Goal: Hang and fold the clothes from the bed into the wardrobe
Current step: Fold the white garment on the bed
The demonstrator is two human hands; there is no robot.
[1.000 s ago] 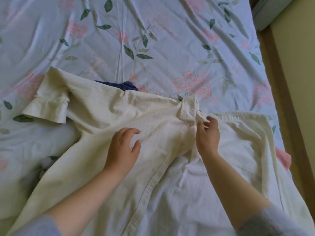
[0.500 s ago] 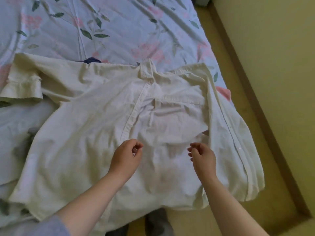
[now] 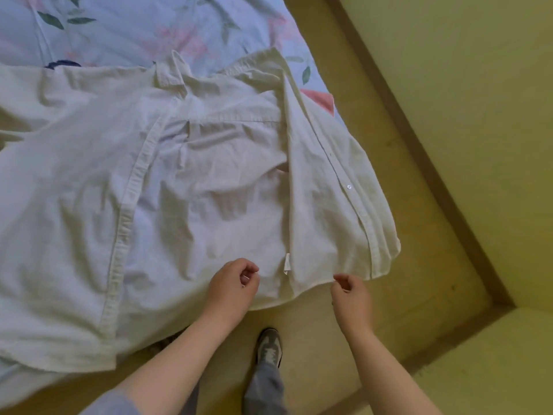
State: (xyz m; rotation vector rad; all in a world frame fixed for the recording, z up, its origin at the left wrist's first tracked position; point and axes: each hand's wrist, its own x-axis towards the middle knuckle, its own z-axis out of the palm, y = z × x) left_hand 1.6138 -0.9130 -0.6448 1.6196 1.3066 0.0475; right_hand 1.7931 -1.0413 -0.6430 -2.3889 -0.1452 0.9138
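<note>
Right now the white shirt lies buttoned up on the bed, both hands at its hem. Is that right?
No. The shirt is unbuttoned and lies spread open, as the head view shows. It does lie on the bed, with the left hand and right hand at its hem.

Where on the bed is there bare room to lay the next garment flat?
The shirt crowds the near bed, hem overhanging by the left hand and right hand. Bare: the flowered sheet beyond the collar and dark blue garment, and the floor right of the bed.
</note>
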